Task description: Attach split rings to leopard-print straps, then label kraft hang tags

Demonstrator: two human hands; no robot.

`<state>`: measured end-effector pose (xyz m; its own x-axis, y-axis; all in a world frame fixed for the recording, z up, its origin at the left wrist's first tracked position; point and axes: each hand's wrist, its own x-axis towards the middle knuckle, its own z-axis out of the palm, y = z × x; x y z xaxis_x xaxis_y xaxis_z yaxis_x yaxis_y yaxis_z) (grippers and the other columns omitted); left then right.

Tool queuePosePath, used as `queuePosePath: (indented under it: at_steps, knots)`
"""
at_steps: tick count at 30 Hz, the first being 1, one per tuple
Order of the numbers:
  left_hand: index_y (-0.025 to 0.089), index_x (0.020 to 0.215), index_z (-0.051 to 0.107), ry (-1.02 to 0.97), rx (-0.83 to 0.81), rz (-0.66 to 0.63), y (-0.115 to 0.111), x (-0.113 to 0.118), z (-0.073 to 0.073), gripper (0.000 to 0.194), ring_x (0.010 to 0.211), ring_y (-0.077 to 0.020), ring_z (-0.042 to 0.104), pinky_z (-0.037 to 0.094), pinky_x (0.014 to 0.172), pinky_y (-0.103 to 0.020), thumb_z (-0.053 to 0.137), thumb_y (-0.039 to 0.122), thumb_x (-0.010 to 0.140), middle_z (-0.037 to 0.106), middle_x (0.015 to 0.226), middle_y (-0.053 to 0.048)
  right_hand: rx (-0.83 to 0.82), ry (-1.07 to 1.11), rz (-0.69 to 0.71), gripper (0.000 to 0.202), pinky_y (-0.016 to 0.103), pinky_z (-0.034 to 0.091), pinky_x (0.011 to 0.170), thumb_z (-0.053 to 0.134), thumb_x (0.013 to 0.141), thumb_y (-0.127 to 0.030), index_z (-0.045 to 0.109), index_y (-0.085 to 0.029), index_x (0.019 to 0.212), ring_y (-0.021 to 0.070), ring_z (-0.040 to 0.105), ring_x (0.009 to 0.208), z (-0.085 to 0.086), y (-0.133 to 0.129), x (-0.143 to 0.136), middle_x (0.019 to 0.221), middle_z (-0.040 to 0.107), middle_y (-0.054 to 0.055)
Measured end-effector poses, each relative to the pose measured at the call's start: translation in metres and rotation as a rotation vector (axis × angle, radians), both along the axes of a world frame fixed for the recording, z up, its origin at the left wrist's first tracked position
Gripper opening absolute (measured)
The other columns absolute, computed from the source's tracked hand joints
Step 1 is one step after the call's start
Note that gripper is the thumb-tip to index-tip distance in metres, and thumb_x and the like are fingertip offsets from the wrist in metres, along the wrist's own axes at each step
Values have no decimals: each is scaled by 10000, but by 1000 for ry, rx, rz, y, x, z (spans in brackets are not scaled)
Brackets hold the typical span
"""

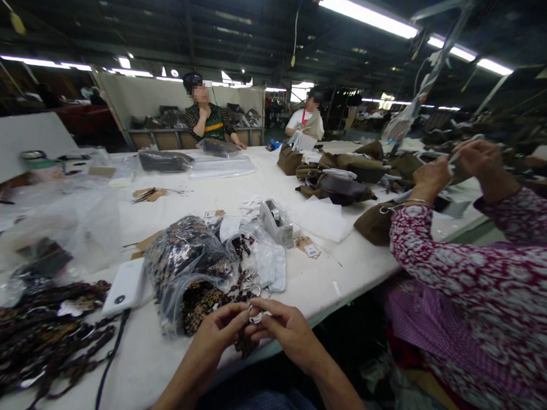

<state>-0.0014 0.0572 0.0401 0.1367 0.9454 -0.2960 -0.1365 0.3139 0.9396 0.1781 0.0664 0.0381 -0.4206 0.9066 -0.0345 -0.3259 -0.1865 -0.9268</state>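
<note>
A long white counter [222,192] is seen to run across the view, with goods spread over much of its top. At the right, a co-worker in a red-and-white patterned sleeve [438,254] is noted, both hands raised. Two further people [213,123] are seen at the far side. A heap of olive-brown bags [346,172] is found on the far right part of the counter. At the near left, a tangled pile of dark brown straps [25,331] is recorded. A leopard-print bundle [183,249] in clear plastic is located at the middle, its open end turned toward the wearer. Directly before it, the left hand [215,329] and the right hand [290,331] are brought together at the counter's near edge. White sheets [322,219] are observed beside a tape dispenser [276,222]. A white device [125,285], with a black cable attached, is placed left of the bundle. Metal rings [252,283] are visible just beyond the fingers. A small metal piece [256,317] is pinched between thumb and fingers in the grip of each hand; its exact shape is partly hidden.
</note>
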Motion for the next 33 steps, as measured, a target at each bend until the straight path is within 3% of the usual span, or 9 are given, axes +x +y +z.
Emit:
queuePosePath:
  at_steps: [6, 11, 14, 19, 22, 25, 29, 33]
  knots:
    - [163, 984, 745, 111, 87, 7, -1, 1, 2, 396, 904, -244, 690, 533, 806, -314, 739, 479, 745, 763, 957, -90, 11, -118, -103, 339, 288, 586, 678, 782, 764, -404, 751, -164, 1001, 196, 725, 709, 0, 2, -4, 779, 736, 38]
    - [176, 913, 773, 297, 232, 13, -4, 4, 7, 331, 936, -271, 696, 524, 888, -351, 725, 458, 747, 775, 968, -88, 72, -241, -246, 281, 212, 477, 499, 734, 800, -425, 733, -146, 829, 114, 584, 473, -10, 6, -5, 550, 628, -13]
    - [170, 913, 774, 309, 253, 8, -5, 7, 5, 334, 912, -273, 706, 544, 861, -353, 722, 454, 746, 778, 955, -91, 181, -358, -301, 268, 218, 468, 528, 694, 837, -422, 744, -160, 812, 126, 595, 545, -11, 6, -4, 624, 633, 2]
    - [172, 921, 773, 271, 255, 36, -5, 7, 1, 330, 908, -262, 718, 559, 842, -335, 716, 454, 760, 784, 942, -80, 332, -420, -314, 254, 235, 506, 671, 641, 879, -410, 781, -200, 912, 216, 635, 974, -7, 4, -4, 1056, 680, 88]
    - [189, 915, 778, 337, 285, 29, -6, 6, -1, 295, 910, -256, 725, 565, 845, -330, 710, 435, 768, 787, 956, -73, 271, -371, -318, 285, 239, 501, 644, 615, 896, -424, 763, -180, 904, 179, 642, 790, -6, 3, -6, 907, 703, 65]
    - [219, 911, 783, 469, 357, 121, -7, 3, -5, 248, 916, -257, 729, 571, 851, -343, 709, 411, 771, 788, 973, -60, 247, -391, -356, 300, 235, 476, 605, 565, 929, -422, 727, -171, 907, 133, 576, 604, -2, 0, -6, 736, 665, 18]
    - [254, 881, 785, 585, 534, 210, -9, 1, -4, 169, 912, -241, 731, 568, 874, -342, 718, 370, 778, 791, 945, -35, 293, -492, -357, 241, 226, 451, 592, 561, 934, -378, 698, -185, 888, 127, 560, 598, 7, -4, -7, 696, 641, 1]
    - [265, 881, 770, 584, 719, 172, -11, 2, 3, 99, 857, -194, 730, 572, 817, -273, 707, 303, 815, 785, 912, -10, 231, -457, -317, 184, 216, 439, 554, 601, 907, -355, 643, -188, 970, 117, 559, 543, 8, -6, -9, 632, 639, -21]
